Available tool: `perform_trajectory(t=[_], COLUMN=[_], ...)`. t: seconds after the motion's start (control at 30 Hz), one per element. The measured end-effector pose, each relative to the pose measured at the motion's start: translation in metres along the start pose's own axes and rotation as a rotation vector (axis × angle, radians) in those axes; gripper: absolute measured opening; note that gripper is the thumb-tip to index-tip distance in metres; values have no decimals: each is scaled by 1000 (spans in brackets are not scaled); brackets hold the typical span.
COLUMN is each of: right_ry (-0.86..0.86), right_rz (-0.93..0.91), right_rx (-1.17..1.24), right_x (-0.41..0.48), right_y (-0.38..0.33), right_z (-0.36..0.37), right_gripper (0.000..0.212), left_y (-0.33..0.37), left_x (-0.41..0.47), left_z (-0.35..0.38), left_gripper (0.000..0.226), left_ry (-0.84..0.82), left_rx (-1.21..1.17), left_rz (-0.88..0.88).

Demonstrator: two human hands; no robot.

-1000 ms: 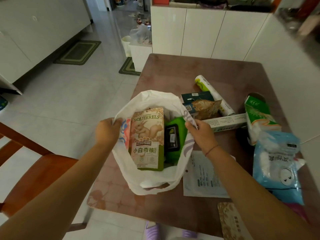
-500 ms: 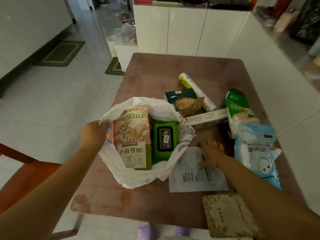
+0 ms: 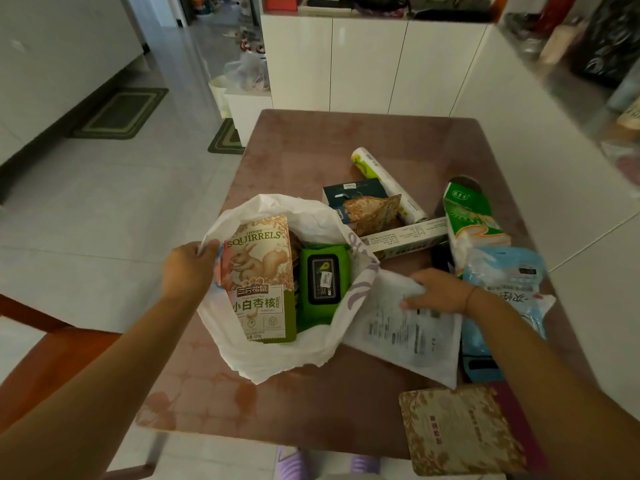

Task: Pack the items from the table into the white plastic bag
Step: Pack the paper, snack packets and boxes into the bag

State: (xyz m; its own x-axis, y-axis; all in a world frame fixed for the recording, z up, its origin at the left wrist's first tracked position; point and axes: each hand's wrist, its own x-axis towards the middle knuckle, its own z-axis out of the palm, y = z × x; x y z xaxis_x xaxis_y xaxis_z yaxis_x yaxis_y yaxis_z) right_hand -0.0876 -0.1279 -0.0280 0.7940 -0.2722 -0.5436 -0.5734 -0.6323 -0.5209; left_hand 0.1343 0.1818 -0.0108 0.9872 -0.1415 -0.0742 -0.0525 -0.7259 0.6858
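Right now my left hand [image 3: 187, 271] grips the rim of the bag [image 3: 277, 358], fingers curled over the plastic and holding its mouth wide. The bag sits at the desk's [image 3: 311, 150] left edge with a nut pack [image 3: 259, 271] and green wipes [image 3: 322, 282] upright inside. My right hand [image 3: 440, 291] has its fingers clamped on the top edge of a flat white packet [image 3: 408, 337] just beside the bag.

Beyond that hand lie a long box [image 3: 405, 239], a brown pouch [image 3: 374, 213] leaning on a dark box [image 3: 353, 192], and a roll [image 3: 388, 185]. Tissues [image 3: 474, 223] and a blue pack [image 3: 505, 282] crowd the right side, touching my wrist. A patterned packet [image 3: 457, 431] lies at the near edge.

My right arm covers much of the blue pack. Something dark between the tissues and the long box is too shadowed to identify. The white packet's print is too small to read.
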Motion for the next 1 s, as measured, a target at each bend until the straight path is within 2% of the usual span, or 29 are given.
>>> perform_trajectory(t=[0.1,0.27,0.33,0.4,0.47,0.53,0.73,0.9,1.0], right_ry=[175,538,548,439,346,366,293,202,263], right_rz=[-36,-205,-257,-247,-171,-134,-154,-196,-194], right_rx=[147,717,930,1070,1003,813,529,336,318], right_x=[-31,-60,-49,-28,0,26,67,72,59], right_y=[-15,-50,-73,-96,-120,-147,-198,-195,-173], right_z=[-36,-61,-47,-19,17,53,128,117,91], right_gripper=[19,12,13,14,14,15,27,35,36], left_y=[3,5,7,8,8,11,12,3,0], left_x=[-1,0,0,-1,-1,-3,4,9,10], left_z=[1,0,0,0,1,0,-5,-6,-4], left_gripper=[41,46,45,44,41,38,43,43,46], left_ry=[-1,15,0,-3,-5,-10,35,33,32], left_rx=[-3,-36,-59,-88,-108,-107,-144,-129,-120], left_rz=[10,20,20,28,27,13,-1,-14,1])
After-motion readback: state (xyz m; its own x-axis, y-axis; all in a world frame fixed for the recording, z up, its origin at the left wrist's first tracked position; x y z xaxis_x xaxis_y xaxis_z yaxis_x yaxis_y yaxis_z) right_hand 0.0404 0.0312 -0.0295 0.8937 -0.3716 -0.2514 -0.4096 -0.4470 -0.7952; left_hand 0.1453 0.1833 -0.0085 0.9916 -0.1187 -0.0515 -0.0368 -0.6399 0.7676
